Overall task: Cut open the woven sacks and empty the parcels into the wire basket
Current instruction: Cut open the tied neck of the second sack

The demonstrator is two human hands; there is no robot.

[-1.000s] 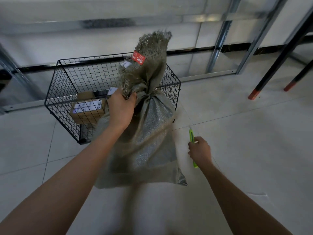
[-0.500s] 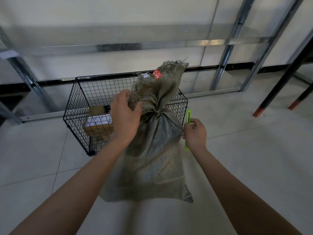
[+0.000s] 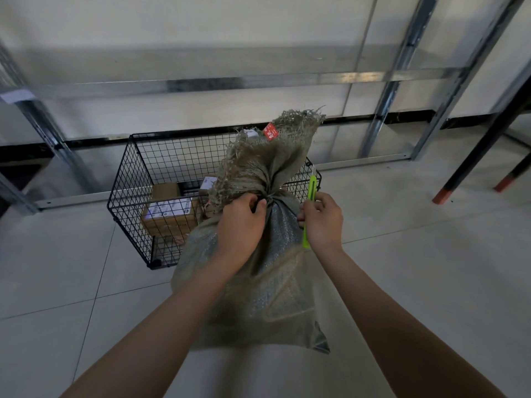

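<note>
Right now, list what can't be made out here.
Head view only.
Contents: hidden inside the sack.
Neck knot: mostly under the left hand.
Blade of the knife, right hand: too thin to judge.
Print on the red tag: too small.
Right part of the basket: behind the sack.

Tiled floor (image 3: 402, 282), woven sack (image 3: 264, 282), wire basket (image 3: 129, 179)

The right hand (image 3: 323, 222), which a second ago held the green knife (image 3: 312, 186) low and well clear of the woven sack (image 3: 267, 282), has risen and closed in, so that it now sits just beside the tied neck (image 3: 270, 196) with the knife upright, its tip in front of the wire basket (image 3: 138, 173). The left hand (image 3: 240, 222) has shifted its grip from the flared cloth down to the tie itself.
</note>
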